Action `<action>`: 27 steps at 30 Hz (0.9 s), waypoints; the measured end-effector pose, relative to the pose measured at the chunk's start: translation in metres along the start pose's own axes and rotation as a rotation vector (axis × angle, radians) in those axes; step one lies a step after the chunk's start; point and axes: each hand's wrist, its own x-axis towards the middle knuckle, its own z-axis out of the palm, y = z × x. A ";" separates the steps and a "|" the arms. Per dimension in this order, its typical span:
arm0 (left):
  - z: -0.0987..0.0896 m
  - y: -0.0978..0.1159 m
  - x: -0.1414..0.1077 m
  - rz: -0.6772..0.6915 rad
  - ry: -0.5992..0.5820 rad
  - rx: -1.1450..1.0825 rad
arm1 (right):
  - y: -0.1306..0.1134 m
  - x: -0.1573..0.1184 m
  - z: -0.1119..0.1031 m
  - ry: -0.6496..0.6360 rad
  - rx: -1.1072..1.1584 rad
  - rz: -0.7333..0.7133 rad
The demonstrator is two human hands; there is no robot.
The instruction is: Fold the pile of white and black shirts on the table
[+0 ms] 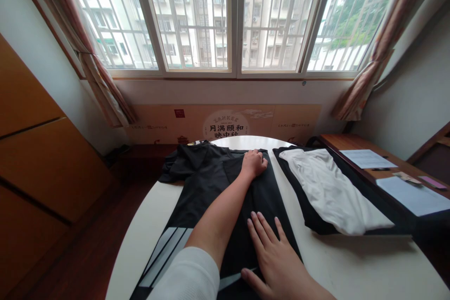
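Round white tabletop [147, 225] under a barred window [228, 18], with a black garment with white stripes [253, 211] spread flat across it (one end bunched up). Left hand [253, 164] curled on its far edge, any grip on the cloth impossible to tell; right hand [277, 258] open, palm down on the near part. Just beside, a white cloth [330, 187] on black fabric [309, 211].

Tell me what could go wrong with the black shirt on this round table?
The black shirt reaches the edge of the round white table, so it might slide off. The left hand and right hand both rest on it, so pushing could bunch it up. The white cloth lies close to the right hand, which might bump it and mess it up.
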 end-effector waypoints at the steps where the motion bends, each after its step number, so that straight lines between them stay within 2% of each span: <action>1: 0.000 0.000 0.000 0.001 -0.001 -0.003 | 0.000 0.000 0.000 0.002 0.008 -0.006; 20: -0.001 -0.003 -0.001 0.004 0.000 -0.012 | 0.006 0.001 0.017 0.121 -0.020 -0.038; 27: -0.001 -0.003 -0.002 -0.002 -0.014 -0.024 | 0.006 0.003 0.015 0.084 -0.001 -0.039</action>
